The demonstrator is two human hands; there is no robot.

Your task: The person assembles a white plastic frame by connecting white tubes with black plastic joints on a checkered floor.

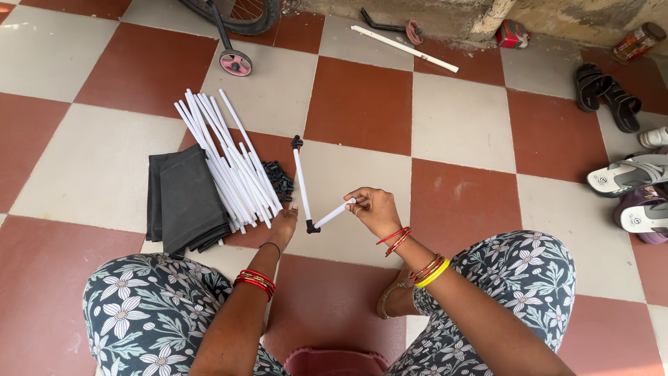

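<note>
White rods [223, 163] lie heaped on the checked floor [459, 122], left of centre, with folded dark fabric [184, 202] touching their left side and small black connectors [280, 179] at their right edge. The left hand [283, 226] rests at the near end of the heap, by a black corner joint [312, 226]; its grip cannot be told. One rod [302, 184] runs from that joint away to the far side. A short rod [334, 214] slants right from the joint, its end pinched by the right hand [376, 211]. Sandals [609, 94] lie far right.
</note>
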